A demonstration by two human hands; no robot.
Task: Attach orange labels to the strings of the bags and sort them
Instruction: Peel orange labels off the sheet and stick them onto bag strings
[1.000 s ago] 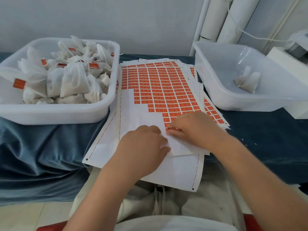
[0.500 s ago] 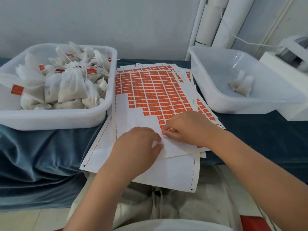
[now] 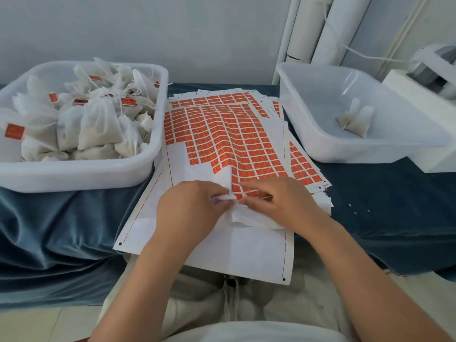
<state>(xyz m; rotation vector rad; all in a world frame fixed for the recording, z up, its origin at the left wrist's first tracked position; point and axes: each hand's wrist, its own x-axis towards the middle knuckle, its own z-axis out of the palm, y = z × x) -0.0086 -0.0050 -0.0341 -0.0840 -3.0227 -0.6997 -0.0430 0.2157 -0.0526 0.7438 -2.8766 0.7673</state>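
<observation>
A sheet of orange labels (image 3: 222, 134) lies on a stack of backing sheets between two tubs. My left hand (image 3: 190, 211) pinches the bare white backing paper and bunches it up into a fold. My right hand (image 3: 278, 201) pinches at the nearest row of orange labels right beside it. The left white tub (image 3: 81, 176) is heaped with white string bags (image 3: 98, 127), some with orange labels on their strings. The right white tub (image 3: 320, 141) holds two white bags (image 3: 355, 119).
A dark blue cloth (image 3: 382, 218) covers the table. White pipes (image 3: 311, 28) stand against the wall at the back. A white machine (image 3: 429, 95) sits at the far right. My lap is below the sheets' front edge.
The top sheet, flat before, is now lifted and creased under my fingers. My left hand has closed on the backing paper. My right hand stays at the lowest label row.
</observation>
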